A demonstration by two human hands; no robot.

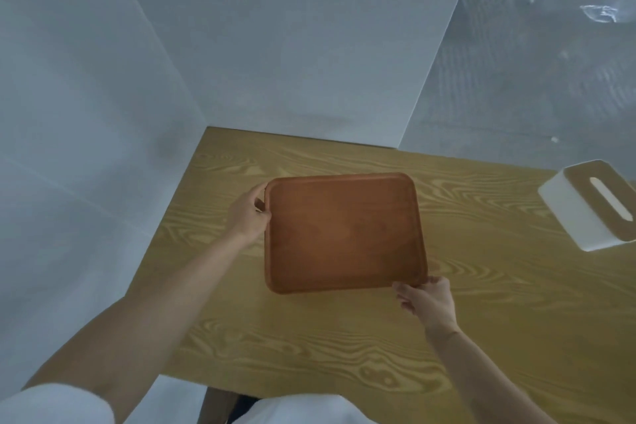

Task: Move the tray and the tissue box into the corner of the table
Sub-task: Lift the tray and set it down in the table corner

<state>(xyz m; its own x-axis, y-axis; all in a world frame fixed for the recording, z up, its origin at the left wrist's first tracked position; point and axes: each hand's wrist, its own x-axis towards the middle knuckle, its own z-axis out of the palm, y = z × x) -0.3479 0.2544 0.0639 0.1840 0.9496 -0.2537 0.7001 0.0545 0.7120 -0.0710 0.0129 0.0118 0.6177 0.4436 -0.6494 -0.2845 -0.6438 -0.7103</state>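
Note:
A brown rectangular wooden tray [344, 234] is over the middle of the light wood table [309, 348]; I cannot tell whether it rests on the table or is just lifted. My left hand [248, 213] grips its far left edge. My right hand [428, 301] grips its near right corner. A white tissue box [585, 210] with a wooden slotted lid stands at the table's right side, apart from both hands.
White walls [103, 113] meet the table along its left and far sides, forming a corner [208, 129] at the far left. Beyond the far right edge lies grey floor [533, 62]. The table's near edge is close to my body.

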